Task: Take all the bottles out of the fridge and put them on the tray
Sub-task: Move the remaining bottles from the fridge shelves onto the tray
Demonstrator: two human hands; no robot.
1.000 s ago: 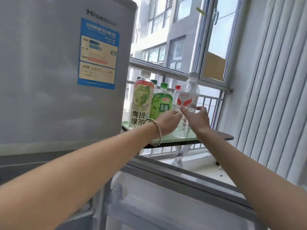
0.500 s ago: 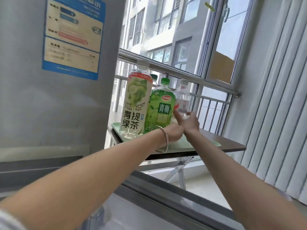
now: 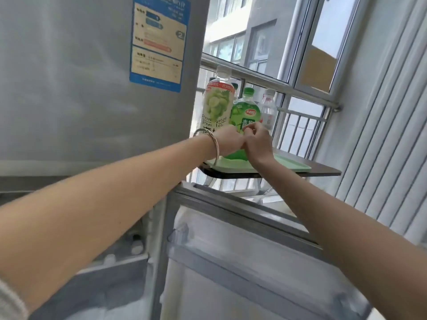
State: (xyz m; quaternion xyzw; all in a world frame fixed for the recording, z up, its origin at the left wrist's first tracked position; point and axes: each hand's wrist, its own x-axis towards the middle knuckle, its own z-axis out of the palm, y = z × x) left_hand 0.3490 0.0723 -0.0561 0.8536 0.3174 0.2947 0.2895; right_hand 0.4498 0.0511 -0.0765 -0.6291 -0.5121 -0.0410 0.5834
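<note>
A pale green tray lies on a small dark table beside the grey fridge. On it stand a tall green grape tea bottle, a round green plum drink bottle and a clear water bottle; a dark-capped bottle peeks out behind them. My left hand, with a bracelet at the wrist, and my right hand touch each other in front of the green plum bottle. Their fingers are loosely curled and hold nothing. The tray's left part is hidden behind my hands.
The fridge's lower door stands open below my arms, its shelf rail toward me. A window railing runs behind the table. Vertical blinds cover the right wall. The tray's right half is bare.
A second ago both hands held the clear water bottle over the tray. It now stands at the back right of the other bottles, and both hands have let go and drawn back together.
</note>
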